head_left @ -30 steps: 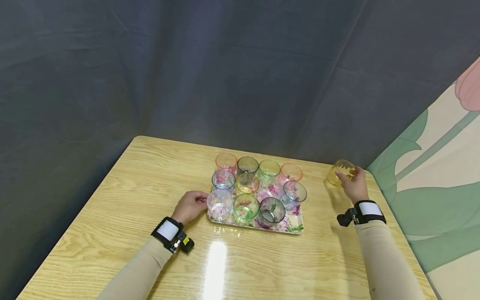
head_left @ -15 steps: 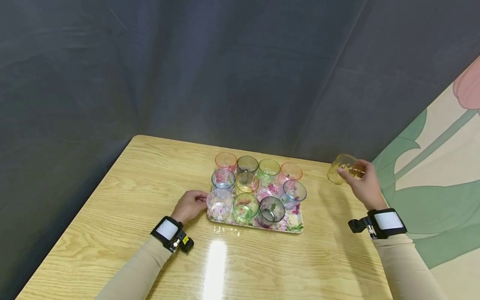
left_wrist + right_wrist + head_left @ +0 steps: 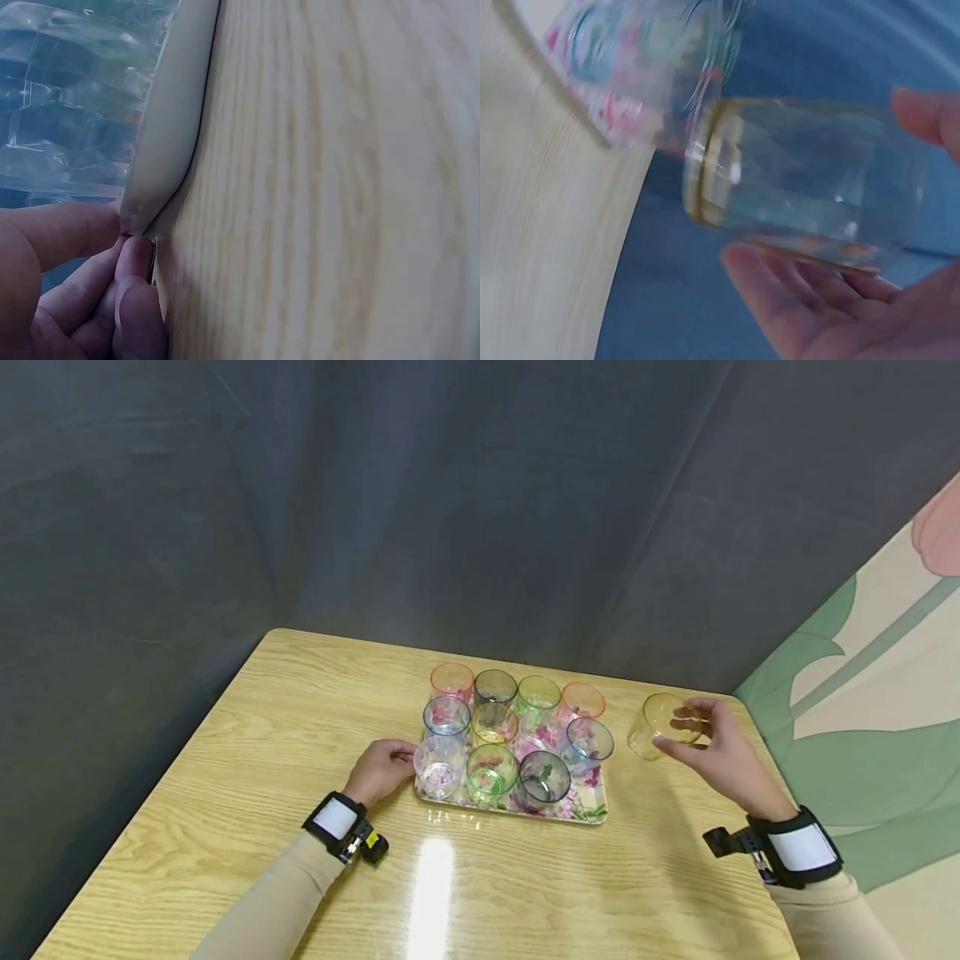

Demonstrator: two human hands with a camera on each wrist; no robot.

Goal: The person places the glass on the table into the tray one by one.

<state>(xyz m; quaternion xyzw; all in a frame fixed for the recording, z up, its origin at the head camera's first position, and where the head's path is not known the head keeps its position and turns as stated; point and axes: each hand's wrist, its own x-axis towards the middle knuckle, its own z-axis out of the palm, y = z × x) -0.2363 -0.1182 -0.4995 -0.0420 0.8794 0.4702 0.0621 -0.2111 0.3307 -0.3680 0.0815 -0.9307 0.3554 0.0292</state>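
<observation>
In the head view my right hand [image 3: 723,760] grips a clear yellow tumbler [image 3: 647,731] above the table's right side. The tumbler [image 3: 802,176] fills the middle of the right wrist view, thumb on one side, fingers on the other. My left hand [image 3: 380,772] is at the left front corner of a flowered tray [image 3: 588,806]. Up close in the left wrist view, thumb and curled fingers pinch the tray's pale rim [image 3: 169,112]. On the tray stand several clear tumblers, among them a green one [image 3: 492,777], a grey one [image 3: 544,781] and a blue one [image 3: 589,743].
The tray stands on a wood-grain table [image 3: 247,760]. A dark curtain [image 3: 480,510] hangs behind the table. To the right is a cloth with a tulip print [image 3: 885,693].
My right hand has raised the yellow tumbler from the table's back right corner and brought it left and nearer the tray. My left hand and the tray have stayed in place.
</observation>
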